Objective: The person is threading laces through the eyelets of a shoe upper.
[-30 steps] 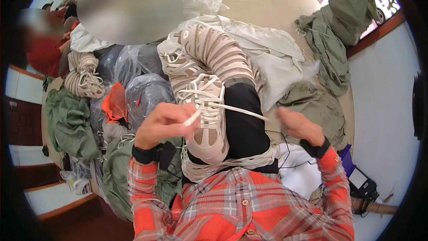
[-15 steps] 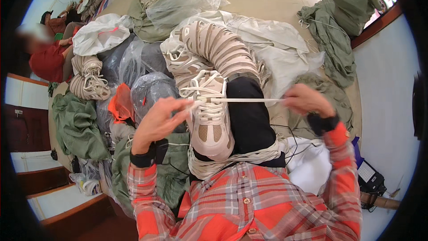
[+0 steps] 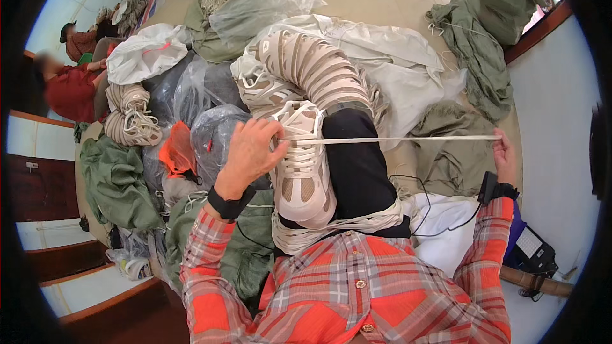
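A beige and white sneaker [image 3: 298, 192] rests on my lap, its toe toward me. White laces [image 3: 302, 160] cross its front in rows. From its upper eyelets a long white shoelace [image 3: 395, 139] runs taut to the right, over my dark-trousered leg. Far out on that side, my right hand [image 3: 505, 156] pinches the lace near its end. At the sneaker's left edge, the thumb and forefinger of my left hand [image 3: 252, 150] close on the upper beside the lacing. Whether they also hold lace is hidden.
A curved row of nested sneakers [image 3: 312, 67] lies beyond my knees. A bundle of loose laces [image 3: 331, 228] crosses my lap. Plastic-wrapped bags [image 3: 217, 127], an orange bag [image 3: 180, 150] and green sacks [image 3: 118, 181] lie left. A black cable [image 3: 424, 207] trails right. Two people [image 3: 70, 92] sit far left.
My right hand has pulled outward to the right, and much more lace now stretches between it and the sneaker. My left hand has moved in against the sneaker's edge.
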{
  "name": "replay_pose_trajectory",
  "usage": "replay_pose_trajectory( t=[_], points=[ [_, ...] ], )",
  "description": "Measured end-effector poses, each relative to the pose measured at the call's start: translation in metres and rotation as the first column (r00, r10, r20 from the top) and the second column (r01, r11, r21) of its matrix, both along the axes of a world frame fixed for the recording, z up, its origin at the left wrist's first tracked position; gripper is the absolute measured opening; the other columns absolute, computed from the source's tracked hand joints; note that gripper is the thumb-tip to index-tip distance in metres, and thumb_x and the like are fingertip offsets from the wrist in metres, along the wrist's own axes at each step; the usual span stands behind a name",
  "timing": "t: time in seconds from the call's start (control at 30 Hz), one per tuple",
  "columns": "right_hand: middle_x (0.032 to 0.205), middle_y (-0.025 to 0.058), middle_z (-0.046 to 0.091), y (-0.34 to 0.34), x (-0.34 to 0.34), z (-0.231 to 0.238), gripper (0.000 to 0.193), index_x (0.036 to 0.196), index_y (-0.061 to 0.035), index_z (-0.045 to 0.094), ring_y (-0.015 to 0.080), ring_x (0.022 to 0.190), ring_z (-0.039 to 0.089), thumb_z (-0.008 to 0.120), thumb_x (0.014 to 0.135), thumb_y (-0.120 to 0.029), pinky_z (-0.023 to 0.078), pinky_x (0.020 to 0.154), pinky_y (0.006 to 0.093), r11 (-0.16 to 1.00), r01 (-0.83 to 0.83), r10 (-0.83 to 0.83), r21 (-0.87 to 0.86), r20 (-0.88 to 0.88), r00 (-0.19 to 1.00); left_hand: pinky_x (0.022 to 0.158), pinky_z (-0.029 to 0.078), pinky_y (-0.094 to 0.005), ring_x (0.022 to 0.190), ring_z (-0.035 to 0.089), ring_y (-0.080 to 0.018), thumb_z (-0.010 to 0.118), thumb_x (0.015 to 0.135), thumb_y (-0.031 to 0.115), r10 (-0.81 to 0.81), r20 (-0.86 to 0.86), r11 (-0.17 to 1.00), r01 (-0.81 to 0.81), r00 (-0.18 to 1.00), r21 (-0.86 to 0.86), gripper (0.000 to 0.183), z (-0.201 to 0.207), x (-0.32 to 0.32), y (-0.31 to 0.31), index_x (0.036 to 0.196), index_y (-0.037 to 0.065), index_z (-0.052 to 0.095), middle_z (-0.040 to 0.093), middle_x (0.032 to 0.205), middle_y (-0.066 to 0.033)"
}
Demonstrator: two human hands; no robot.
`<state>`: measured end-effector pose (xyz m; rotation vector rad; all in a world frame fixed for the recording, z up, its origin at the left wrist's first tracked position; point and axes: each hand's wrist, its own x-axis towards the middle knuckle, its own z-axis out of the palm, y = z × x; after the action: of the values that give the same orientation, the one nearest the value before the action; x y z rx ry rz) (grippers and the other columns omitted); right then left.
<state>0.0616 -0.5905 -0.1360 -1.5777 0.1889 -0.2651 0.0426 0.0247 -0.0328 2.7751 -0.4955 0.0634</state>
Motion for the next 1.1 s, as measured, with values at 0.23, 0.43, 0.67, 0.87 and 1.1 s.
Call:
replay_pose_trajectory(
  t=[0.23, 0.43, 0.67, 0.87, 1.1],
  points=[
    [0.109, 0.0155, 0.06, 0.137, 0.021, 0.068, 0.035, 0.12, 0.0053, 0.045, 0.0108, 0.076, 0.057, 0.05, 0.087, -0.007, 0.045, 0.064, 0.0223, 0.966, -0.134, 0.158, 0.222, -0.096, 0.983, 0.057, 0.042, -0.0415, 0.061, 0.057, -0.0283, 0.058, 0.075, 0.013, -0.086, 0.063, 0.984, 0.094, 0.994, -0.149, 0.01, -0.007, 0.002, -0.041, 0.081, 0.006, 0.054, 0.054, 0.062, -0.0103],
    [0.078, 0.0095, 0.063, 0.337, 0.026, 0.079, 0.01, 0.088, -0.0042, 0.065, 0.0202, 0.073, 0.061, 0.06, 0.081, -0.011, 0.049, 0.065, 0.0308, 0.742, -0.452, 0.584, -0.496, 0.147, 0.798, 0.051, 0.044, -0.0386, 0.057, 0.059, -0.0282, 0.056, 0.076, 0.011, -0.403, -0.137, 0.893, 0.421, 0.905, 0.156, 0.008, 0.002, -0.012, -0.075, 0.077, 0.005, 0.05, 0.057, 0.059, -0.0116],
    [0.074, 0.0082, 0.046, 0.393, -0.006, 0.061, 0.006, 0.069, -0.0068, 0.055, 0.0249, 0.077, 0.044, 0.056, 0.063, -0.007, 0.033, 0.068, 0.0353, 0.373, -0.19, 0.674, -0.908, 0.125, 0.728, 0.049, 0.044, -0.0413, 0.056, 0.058, -0.0352, 0.052, 0.085, 0.016, -0.091, -0.277, 0.927, -0.02, 0.956, -0.375, 0.016, 0.024, -0.037, -0.055, 0.095, 0.006, 0.059, 0.059, 0.062, -0.0169],
    [0.074, 0.0079, 0.047, 0.4, -0.005, 0.059, 0.008, 0.067, -0.006, 0.055, 0.0243, 0.077, 0.045, 0.057, 0.061, -0.009, 0.033, 0.067, 0.0356, 0.37, -0.172, 0.643, -0.913, 0.119, 0.756, 0.06, 0.044, -0.048, 0.068, 0.059, -0.0406, 0.052, 0.086, 0.019, 0.092, -0.297, 0.976, -0.145, 0.95, -0.161, 0.02, 0.008, -0.014, -0.044, 0.102, 0.006, 0.055, 0.059, 0.066, -0.0213],
    [0.077, 0.0095, 0.052, 0.414, 0.018, 0.075, 0.014, 0.069, -0.0038, 0.057, 0.0251, 0.08, 0.047, 0.06, 0.06, -0.014, 0.034, 0.07, 0.0385, 0.227, -0.3, 0.675, -0.927, -0.073, 0.734, 0.059, 0.045, -0.0484, 0.068, 0.059, -0.0407, 0.049, 0.085, 0.016, 0.089, -0.304, 0.996, -0.094, 0.948, -0.001, 0.021, 0.017, 0.001, -0.044, 0.104, 0.007, 0.046, 0.06, 0.069, -0.0212]
  ],
)
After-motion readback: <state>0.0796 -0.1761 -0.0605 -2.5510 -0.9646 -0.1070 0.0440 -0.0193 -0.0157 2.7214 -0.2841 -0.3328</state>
